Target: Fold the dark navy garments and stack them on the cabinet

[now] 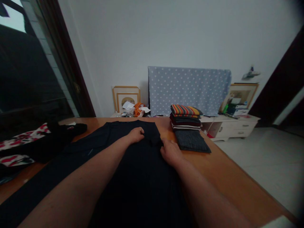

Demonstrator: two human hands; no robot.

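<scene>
The right hand [171, 152] is closed, fingers and thumb apparently gripping the right edge of a long-sleeved, dark navy cloth garment [140, 180]. The left hand [136, 135] rests on the upper part of the same garment, fingers curled; whether cloth is pinched in them I cannot tell.

The garment lies spread flat beneath both forearms, its long axis running away from the person, the neckline at the far end and the body reaching toward the viewer. From the grip, most of its body lies to the left and nearer the person. The left hand is nearer the neckline, the right hand nearer the side edge. One sleeve stretches out to the lower left.

Just beyond the right hand stands a neat stack of folded clothes [186, 118], striped orange, red and grey on top, with a folded dark-grey textile [192, 141] before it. A black garment with a red-and-white print [19, 139] lies at far left. All rest on an orange-brown wooden table [220, 177].
</scene>
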